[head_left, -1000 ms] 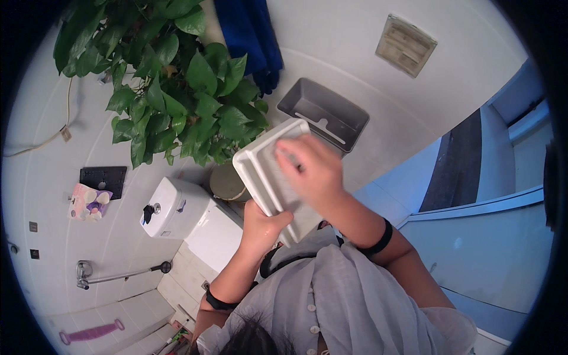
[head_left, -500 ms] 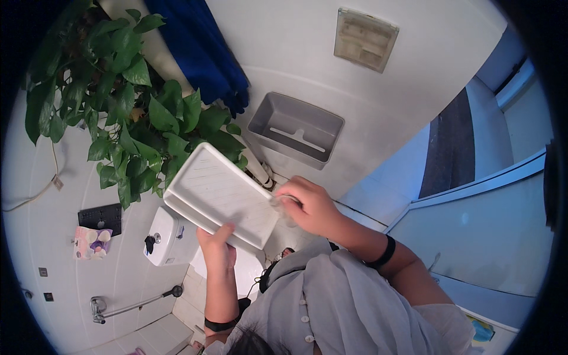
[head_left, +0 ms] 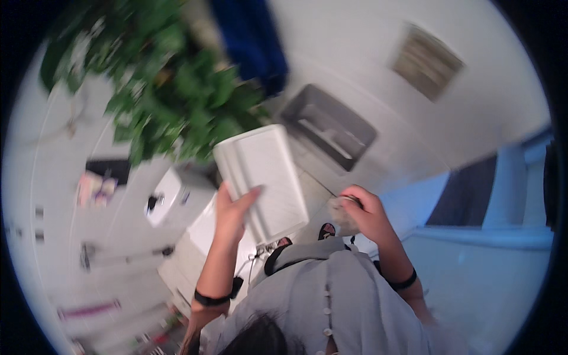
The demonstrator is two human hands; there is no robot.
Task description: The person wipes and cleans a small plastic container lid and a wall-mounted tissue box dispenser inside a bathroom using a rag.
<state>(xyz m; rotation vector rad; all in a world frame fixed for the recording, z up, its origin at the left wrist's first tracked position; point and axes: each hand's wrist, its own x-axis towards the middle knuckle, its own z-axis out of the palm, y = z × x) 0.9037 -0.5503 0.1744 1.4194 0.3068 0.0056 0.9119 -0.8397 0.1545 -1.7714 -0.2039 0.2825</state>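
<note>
My left hand (head_left: 232, 213) grips the edge of a white rectangular tray (head_left: 275, 177), its thumb lying over the ridged inner face. The tray is tilted, with a raised rim and a narrow channel along one side. To the right, apart from the tray, my right hand (head_left: 368, 214) is closed on a pale, crumpled cloth-like piece (head_left: 342, 212). Blur hides its exact kind.
Beyond the tray, a grey bin (head_left: 331, 127) is fixed at the white wall. A leafy green plant (head_left: 177, 89) hangs at upper left beside a blue cloth (head_left: 251, 44). A white toilet tank (head_left: 171, 198) stands at left; a blue-lit doorway (head_left: 467, 189) lies right.
My right hand has moved away from the tray to the right with the pale piece. The tray has turned more upright in my left hand. The whole view has shifted and blurred.
</note>
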